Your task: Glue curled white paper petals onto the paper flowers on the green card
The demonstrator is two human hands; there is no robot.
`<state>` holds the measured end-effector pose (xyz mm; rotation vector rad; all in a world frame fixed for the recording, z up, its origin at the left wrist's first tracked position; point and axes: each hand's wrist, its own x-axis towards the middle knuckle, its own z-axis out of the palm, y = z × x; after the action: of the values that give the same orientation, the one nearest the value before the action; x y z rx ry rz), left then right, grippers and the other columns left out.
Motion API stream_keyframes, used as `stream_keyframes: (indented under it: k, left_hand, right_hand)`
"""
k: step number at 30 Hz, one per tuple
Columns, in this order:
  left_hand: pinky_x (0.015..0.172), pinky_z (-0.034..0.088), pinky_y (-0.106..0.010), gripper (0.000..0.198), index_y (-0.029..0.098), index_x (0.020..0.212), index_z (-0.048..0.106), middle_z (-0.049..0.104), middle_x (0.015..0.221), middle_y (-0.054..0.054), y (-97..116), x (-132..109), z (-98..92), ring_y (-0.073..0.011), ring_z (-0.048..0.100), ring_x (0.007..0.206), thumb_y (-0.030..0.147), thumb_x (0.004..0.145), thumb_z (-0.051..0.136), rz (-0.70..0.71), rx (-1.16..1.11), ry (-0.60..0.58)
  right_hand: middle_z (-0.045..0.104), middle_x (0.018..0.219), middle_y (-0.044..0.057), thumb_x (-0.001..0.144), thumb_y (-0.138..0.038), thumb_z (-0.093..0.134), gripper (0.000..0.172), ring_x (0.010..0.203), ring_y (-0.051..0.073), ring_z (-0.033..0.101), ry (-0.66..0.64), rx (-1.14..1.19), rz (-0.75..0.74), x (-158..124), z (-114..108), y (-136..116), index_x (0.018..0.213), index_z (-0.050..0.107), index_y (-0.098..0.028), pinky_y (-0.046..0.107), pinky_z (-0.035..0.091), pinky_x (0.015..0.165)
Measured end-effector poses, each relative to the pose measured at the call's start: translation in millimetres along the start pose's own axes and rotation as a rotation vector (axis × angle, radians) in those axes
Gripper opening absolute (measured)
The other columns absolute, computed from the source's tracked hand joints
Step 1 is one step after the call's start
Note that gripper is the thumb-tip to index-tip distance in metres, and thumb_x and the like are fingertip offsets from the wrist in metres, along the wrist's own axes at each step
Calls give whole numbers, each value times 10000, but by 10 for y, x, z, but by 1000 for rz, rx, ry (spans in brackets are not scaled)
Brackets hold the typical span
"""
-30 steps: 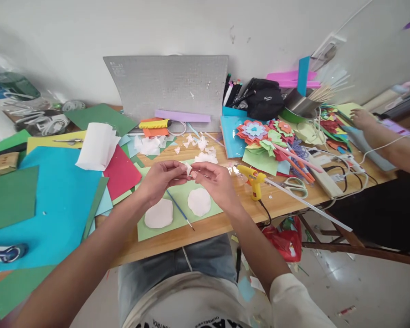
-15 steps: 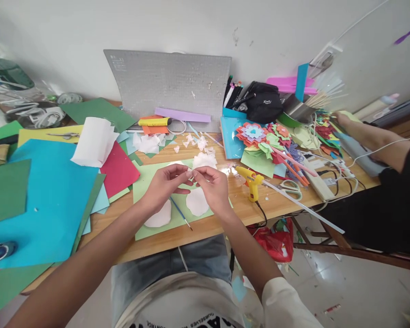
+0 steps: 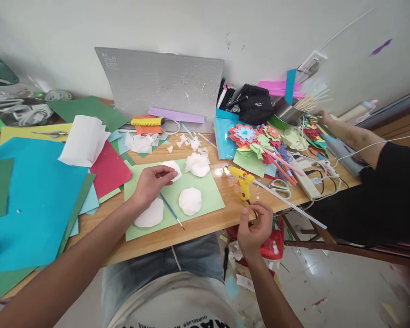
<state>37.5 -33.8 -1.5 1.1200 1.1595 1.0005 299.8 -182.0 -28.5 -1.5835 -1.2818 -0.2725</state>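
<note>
My left hand [image 3: 153, 182] is pinched over the light green sheet [image 3: 212, 196], in front of a white paper piece [image 3: 172, 169]; whatever its fingertips hold is too small to name. Other white paper pieces lie on the sheet: one at front left [image 3: 151, 214], a round one [image 3: 190, 201] and a ruffled one [image 3: 197, 164]. A blue brush [image 3: 171, 210] rests between them. My right hand [image 3: 256, 225] hovers off the table's front edge, fingers curled and apart, holding nothing visible. Just above it is a yellow glue gun [image 3: 242, 180] with a long clear stick.
Scissors [image 3: 280, 188] and paper flowers [image 3: 245, 134] lie to the right, near a power strip [image 3: 305, 177] and cords. A person's arm [image 3: 355, 136] reaches in at far right. Left are coloured sheets [image 3: 37, 182], a white roll [image 3: 84, 141] and a yellow cutter [image 3: 147, 121].
My hands have parted. The right one has moved right and down toward the glue gun's cord, while the left stays over the sheet. The view has shifted slightly to the right.
</note>
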Motion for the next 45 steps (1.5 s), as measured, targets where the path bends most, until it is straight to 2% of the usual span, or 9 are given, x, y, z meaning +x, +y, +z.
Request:
stream_keyframes:
  k: [6, 10, 17, 24, 28, 31, 35, 41, 45]
  left_hand:
    - [680, 527, -290, 383, 170, 794, 727, 702, 814, -49, 7, -15, 42, -161, 603, 711, 501, 619, 808, 8, 124, -54]
    - [618, 476, -273, 376, 180, 779, 735, 696, 758, -45, 2, -8, 35, -162, 573, 670, 515, 618, 788, 37, 267, -57]
    - [602, 444, -267, 345, 197, 771, 748, 697, 737, -42, -21, -12, 32, -162, 562, 649, 507, 623, 786, 66, 282, -63]
    - [622, 456, -272, 319, 195, 767, 744, 715, 785, -39, -31, -16, 30, -149, 568, 630, 494, 658, 769, 80, 277, -61]
    - [627, 465, -274, 322, 189, 789, 743, 713, 769, -36, -57, -3, 18, -142, 565, 611, 486, 669, 764, 79, 277, -61]
    - [619, 470, -271, 330, 187, 790, 741, 711, 776, -40, -68, 2, 12, -139, 564, 606, 496, 675, 761, 81, 258, -62]
    - [620, 491, -272, 346, 184, 790, 739, 710, 806, -54, -72, 4, 12, -150, 571, 647, 504, 660, 773, 65, 204, -51]
    - [598, 488, -273, 343, 189, 742, 731, 683, 743, -42, -58, -2, 27, -146, 552, 625, 507, 627, 789, 55, 135, -46]
    - [568, 470, -273, 372, 178, 735, 730, 661, 692, -35, -37, -11, 31, -141, 536, 582, 522, 608, 793, 52, 142, -37]
  right_hand:
    - [579, 1202, 162, 839, -395, 648, 535, 1125, 278, 527, -127, -182, 161, 189, 66, 380, 1291, 493, -154, 478, 449, 960]
    - [630, 1101, 118, 838, -453, 621, 469, 1028, 250, 560, -226, -157, 179, 385, 193, 392, 1203, 564, -165, 437, 445, 934]
    - [633, 773, 46, 814, -511, 600, 359, 719, 193, 528, -343, -190, 248, 585, 311, 403, 856, 654, -158, 326, 416, 699]
    - [654, 751, 71, 830, -544, 560, 437, 684, 200, 530, -481, -119, 295, 696, 339, 513, 879, 681, -128, 333, 415, 681]
    - [678, 804, 84, 843, -533, 563, 436, 721, 203, 568, -433, -60, 329, 711, 273, 404, 919, 683, -121, 341, 446, 715]
    - [701, 906, 87, 874, -503, 550, 401, 822, 216, 616, -456, 71, 280, 653, 228, 193, 980, 683, -139, 351, 475, 791]
    - [702, 1033, 82, 921, -441, 513, 347, 978, 240, 638, -597, 186, 178, 507, 286, -125, 1104, 657, -183, 383, 486, 884]
    - [665, 1120, 124, 975, -323, 419, 319, 977, 249, 622, -729, -45, -124, 333, 464, -383, 1218, 566, -178, 375, 482, 872]
    - [653, 1119, 135, 989, -282, 368, 319, 981, 254, 611, -745, -150, -182, 293, 521, -423, 1227, 539, -157, 371, 479, 869]
